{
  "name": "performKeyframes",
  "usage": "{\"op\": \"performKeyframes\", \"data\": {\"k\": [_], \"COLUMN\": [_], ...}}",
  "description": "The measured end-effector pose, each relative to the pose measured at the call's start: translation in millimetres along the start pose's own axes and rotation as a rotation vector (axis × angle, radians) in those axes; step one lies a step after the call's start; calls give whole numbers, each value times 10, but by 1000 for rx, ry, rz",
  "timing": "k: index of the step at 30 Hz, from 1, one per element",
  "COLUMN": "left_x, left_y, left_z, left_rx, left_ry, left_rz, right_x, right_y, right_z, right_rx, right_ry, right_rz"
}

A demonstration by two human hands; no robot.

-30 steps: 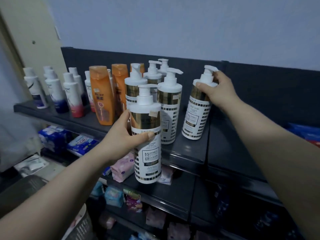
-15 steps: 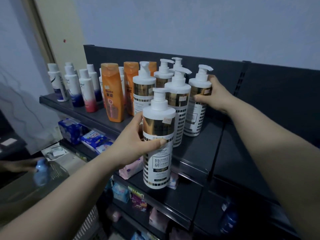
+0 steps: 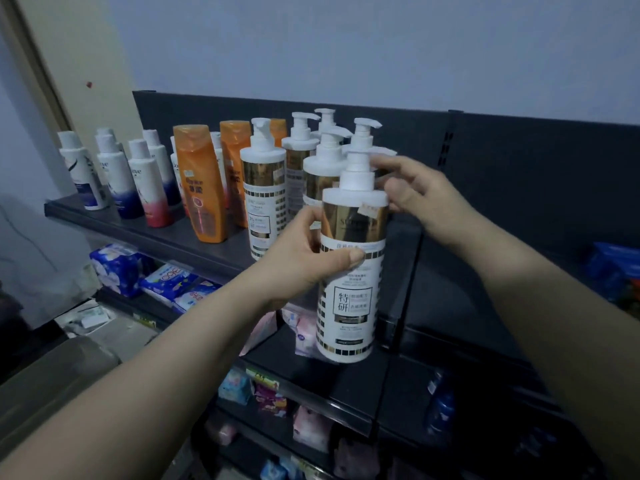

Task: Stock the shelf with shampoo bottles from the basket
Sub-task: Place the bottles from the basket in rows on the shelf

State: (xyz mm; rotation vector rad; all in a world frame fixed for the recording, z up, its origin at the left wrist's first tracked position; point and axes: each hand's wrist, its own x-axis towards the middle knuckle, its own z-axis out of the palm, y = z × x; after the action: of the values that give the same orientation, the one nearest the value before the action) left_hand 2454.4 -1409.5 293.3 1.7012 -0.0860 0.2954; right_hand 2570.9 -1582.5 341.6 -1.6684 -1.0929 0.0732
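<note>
A: Left hand, what is it doing?
B: Gripping the pump bottle round its middle, thumb lying across the label. Bottle is hanging upright, off the top shelf, just in front of the matching pump bottles standing there.
A: Right hand?
B: Reaching to the same bottle's pump head. Fingers are curling at the nozzle, thumb sitting near the white shoulder. Gripping or only touching, cannot tell.
A: Neighbours on the shelf?
B: Orange bottles are standing left of the pump group. White bottles with blue and pink bases are lining up farther left. Soft packets are lying on the shelf below.
</note>
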Motion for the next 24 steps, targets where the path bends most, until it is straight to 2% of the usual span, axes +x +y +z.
{"op": "performKeyframes", "data": {"k": [3,8,12,16,21,24], "left_x": [158,374,392,430,470,424], "left_y": [87,212,122,-100,-262,-317], "left_z": [205,388,266,245,360,419], "left_rx": [4,-23,249,541,653,709], "left_ry": [-30,43,162,137,119,130], "left_rz": [41,168,239,215,220,284], "right_x": [-83,-32,156,469,841,934], "right_y": [-215,-342,-143,276,797,1043], "right_z": [-31,-392,-763,-929,-840,-755], "right_rx": [-23,-63,-84,-76,-59,-76], "right_ry": [-48,109,252,338,377,373], "right_rz": [54,58,138,240,284,246]}}
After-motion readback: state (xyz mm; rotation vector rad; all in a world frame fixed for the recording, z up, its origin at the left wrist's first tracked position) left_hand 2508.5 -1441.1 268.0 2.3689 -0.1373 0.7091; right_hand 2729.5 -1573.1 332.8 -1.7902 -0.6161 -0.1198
